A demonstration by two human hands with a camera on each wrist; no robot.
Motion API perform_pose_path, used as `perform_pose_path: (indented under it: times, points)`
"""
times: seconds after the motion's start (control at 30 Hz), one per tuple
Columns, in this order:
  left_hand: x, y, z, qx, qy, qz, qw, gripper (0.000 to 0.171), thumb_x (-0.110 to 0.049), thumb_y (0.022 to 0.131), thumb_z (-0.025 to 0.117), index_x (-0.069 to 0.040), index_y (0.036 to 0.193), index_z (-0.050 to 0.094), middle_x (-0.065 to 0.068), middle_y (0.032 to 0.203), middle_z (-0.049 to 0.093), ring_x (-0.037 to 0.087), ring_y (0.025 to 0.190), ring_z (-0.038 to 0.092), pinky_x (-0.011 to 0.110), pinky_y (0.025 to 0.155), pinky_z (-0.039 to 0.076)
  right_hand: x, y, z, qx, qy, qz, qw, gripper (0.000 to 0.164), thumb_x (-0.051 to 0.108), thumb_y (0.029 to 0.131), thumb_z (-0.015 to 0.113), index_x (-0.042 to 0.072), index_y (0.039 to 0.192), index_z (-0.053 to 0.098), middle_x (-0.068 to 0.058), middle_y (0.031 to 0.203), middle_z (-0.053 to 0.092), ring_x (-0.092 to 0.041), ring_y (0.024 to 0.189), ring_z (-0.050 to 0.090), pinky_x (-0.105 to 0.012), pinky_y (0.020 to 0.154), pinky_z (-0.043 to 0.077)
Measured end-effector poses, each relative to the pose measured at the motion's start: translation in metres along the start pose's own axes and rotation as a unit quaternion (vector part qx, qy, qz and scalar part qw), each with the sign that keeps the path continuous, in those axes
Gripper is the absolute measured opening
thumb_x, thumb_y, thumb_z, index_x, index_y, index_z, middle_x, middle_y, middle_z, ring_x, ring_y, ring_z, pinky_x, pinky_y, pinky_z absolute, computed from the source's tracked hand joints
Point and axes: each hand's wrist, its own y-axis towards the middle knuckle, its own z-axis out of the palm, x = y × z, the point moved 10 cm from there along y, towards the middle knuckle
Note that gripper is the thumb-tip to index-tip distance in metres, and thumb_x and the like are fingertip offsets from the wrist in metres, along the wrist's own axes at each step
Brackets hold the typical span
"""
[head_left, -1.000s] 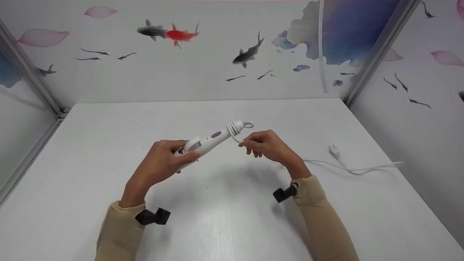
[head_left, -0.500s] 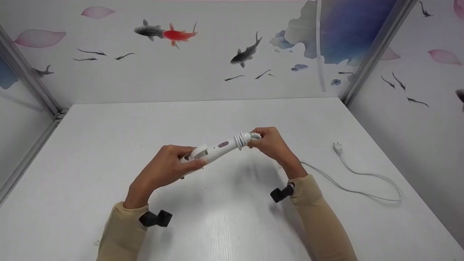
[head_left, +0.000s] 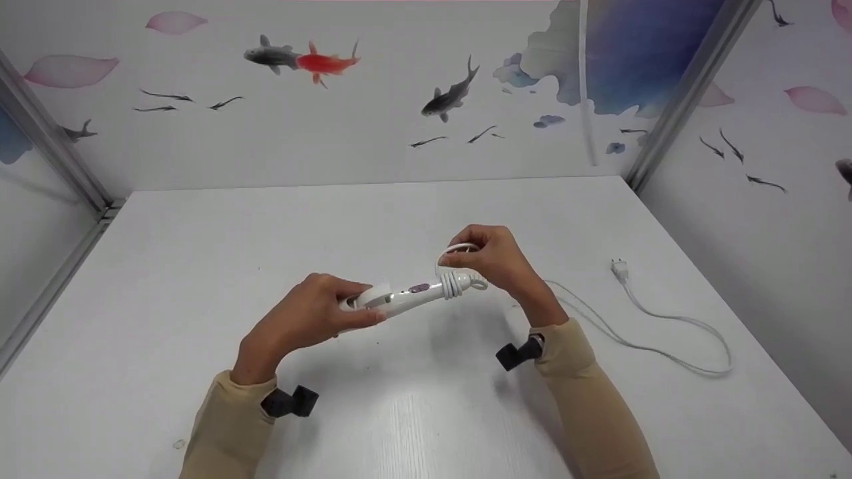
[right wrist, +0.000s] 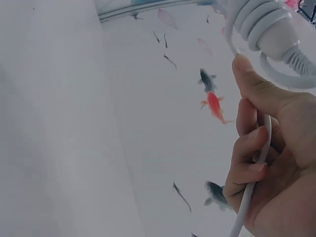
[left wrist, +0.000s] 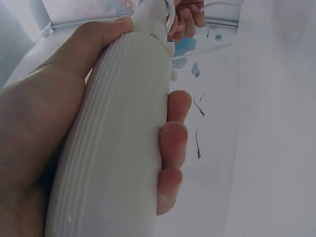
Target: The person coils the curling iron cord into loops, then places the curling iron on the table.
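My left hand (head_left: 309,316) grips a white curling iron (head_left: 406,301) above the table, thumb along one side. In the left wrist view its wide ribbed white body (left wrist: 118,133) fills the palm, with fingertips curled round the far side. Several turns of white cord (head_left: 452,286) are wound round the handle's end, beyond a purple oval panel (head_left: 419,288). Just above that end, my right hand (head_left: 496,256) pinches the cord. In the right wrist view the cord (right wrist: 245,202) runs from thumb and fingertip down through the curled fingers.
The cord's loose length (head_left: 665,357) loops across the right side of the white table (head_left: 266,226), ending in a two-pin plug (head_left: 620,269). White panels printed with fish (head_left: 326,63) stand behind and at both sides, with metal posts in the corners.
My right hand has carried the cord round the handle's end and up over it. The curling iron has come lower and more level. The loose cord on the table has shifted.
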Motion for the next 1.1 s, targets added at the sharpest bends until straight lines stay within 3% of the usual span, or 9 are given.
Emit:
perform_pose_path:
  times: [0.2,0.47,0.6,0.73,0.97,1.1]
  points:
    - [-0.001,0.004,0.004,-0.005,0.012,-0.021,0.9997,0.035,-0.041,0.087,0.076,-0.020,0.115,0.076,0.002,0.096,0.071,0.015,0.066,0.057,0.028,0.059,0.049,0.026,-0.010,-0.004,-0.016,-0.017,-0.048,0.999,0.017,0.012,0.080,0.084,0.005,0.092,0.074,-0.005,0.093,0.074,-0.014,0.082,0.073,-0.026,0.069,0.055]
    - [0.001,0.005,0.000,-0.034,0.046,-0.045,0.9974,0.041,-0.041,0.089,0.073,-0.018,0.123,0.073,0.005,0.110,0.072,0.017,0.079,0.058,0.029,0.066,0.046,0.049,-0.022,0.004,-0.023,-0.064,-0.094,0.993,0.009,0.013,0.083,0.081,0.012,0.092,0.079,-0.005,0.094,0.071,-0.017,0.088,0.072,-0.031,0.072,0.057]
    - [0.003,0.004,-0.005,-0.051,0.035,-0.050,0.9968,0.041,-0.041,0.090,0.073,-0.017,0.123,0.073,0.006,0.109,0.072,0.017,0.076,0.058,0.028,0.064,0.046,0.057,-0.026,0.004,-0.036,-0.085,-0.122,0.988,0.010,0.016,0.085,0.080,0.014,0.095,0.080,-0.003,0.088,0.070,-0.014,0.080,0.063,-0.025,0.068,0.050]
    - [0.005,0.003,-0.012,-0.094,0.040,-0.060,0.9930,0.046,-0.043,0.090,0.072,-0.015,0.126,0.071,0.007,0.107,0.073,0.018,0.081,0.059,0.028,0.065,0.045,0.062,-0.029,0.006,-0.037,-0.095,-0.137,0.985,0.017,0.018,0.090,0.076,0.012,0.105,0.080,0.000,0.079,0.064,-0.015,0.072,0.049,-0.022,0.063,0.040]
    - [0.009,0.002,-0.022,-0.148,0.035,-0.081,0.9850,0.046,-0.041,0.090,0.072,-0.012,0.125,0.071,0.010,0.108,0.073,0.020,0.083,0.060,0.027,0.064,0.044,0.065,-0.027,0.011,-0.023,-0.069,-0.148,0.986,0.028,0.022,0.099,0.063,0.007,0.079,0.075,-0.003,0.073,0.057,-0.013,0.064,0.041,-0.024,0.060,0.036]
    - [0.012,0.002,-0.025,-0.155,0.020,-0.090,0.9837,0.044,-0.042,0.090,0.072,-0.011,0.122,0.072,0.010,0.106,0.073,0.020,0.080,0.060,0.027,0.062,0.045,0.062,-0.026,0.011,-0.015,-0.067,-0.142,0.988,0.027,0.023,0.099,0.064,0.008,0.080,0.075,0.000,0.070,0.059,-0.011,0.062,0.044,-0.023,0.058,0.038]
